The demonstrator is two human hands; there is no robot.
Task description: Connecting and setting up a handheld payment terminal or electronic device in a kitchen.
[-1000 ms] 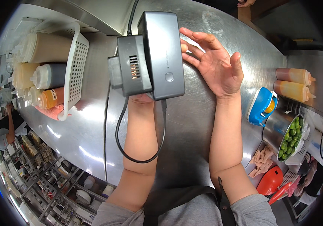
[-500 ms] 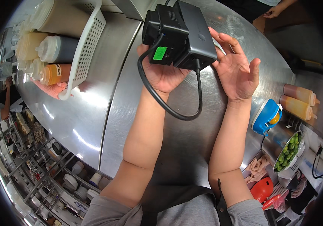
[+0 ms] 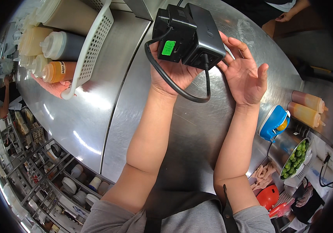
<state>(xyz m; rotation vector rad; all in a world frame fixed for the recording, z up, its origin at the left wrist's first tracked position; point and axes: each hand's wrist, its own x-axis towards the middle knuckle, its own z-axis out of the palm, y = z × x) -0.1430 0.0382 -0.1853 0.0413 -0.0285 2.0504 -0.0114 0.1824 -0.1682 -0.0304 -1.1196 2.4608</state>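
Note:
My left hand (image 3: 172, 77) is under a black boxy electronic device (image 3: 209, 37) and supports it, its fingers mostly hidden behind. The device looks like two black blocks side by side, with a green sticker (image 3: 169, 48) on one. A thick black cable (image 3: 162, 75) loops from one block to the other. My right hand (image 3: 244, 75) is open beside the device, palm up and fingers spread. Close to its fingers a thin white strip (image 3: 229, 52) shows; whether the hand touches it I cannot tell.
On the steel table (image 3: 135, 128), a white perforated basket (image 3: 91, 46) with sauce bottles and containers stands left. To the right are a blue device (image 3: 274, 123), squeeze bottles (image 3: 306, 113), a bowl of green fruit (image 3: 295, 159) and a pink cloth (image 3: 263, 175). Another person's hand (image 3: 285, 16) is at the far right.
The device and my left hand have shifted slightly right and away from me, and the cable loop hangs a little higher. My right hand stays open in nearly the same place.

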